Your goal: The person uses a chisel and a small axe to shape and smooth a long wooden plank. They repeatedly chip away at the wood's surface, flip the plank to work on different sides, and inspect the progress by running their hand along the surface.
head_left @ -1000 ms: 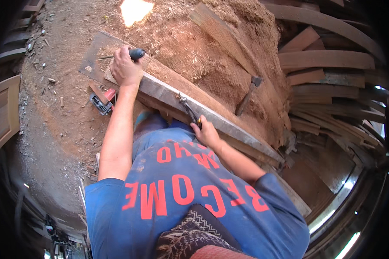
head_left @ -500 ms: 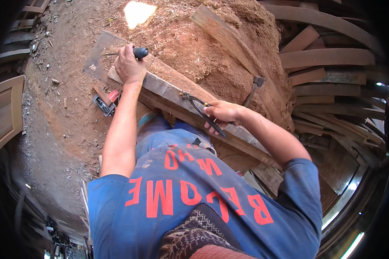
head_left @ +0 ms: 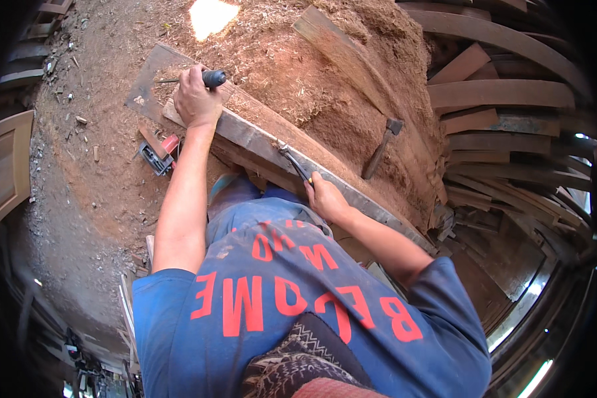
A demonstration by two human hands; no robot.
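Sawdusty ground [head_left: 265, 46]: two hands [head_left: 198, 105] [head_left: 327, 199] hold one pincer tool [head_left: 297, 164], one screwdriver [head_left: 215, 78] (probably).

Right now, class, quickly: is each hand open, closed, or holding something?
Left hand: closed, holding a black-handled screwdriver.
Right hand: closed, holding dark metal pincers.

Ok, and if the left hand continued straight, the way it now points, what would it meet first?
The way of the left hand looks free: past the dusty board comes sawdust, then a bright patch. How high the hand is remains unclear.
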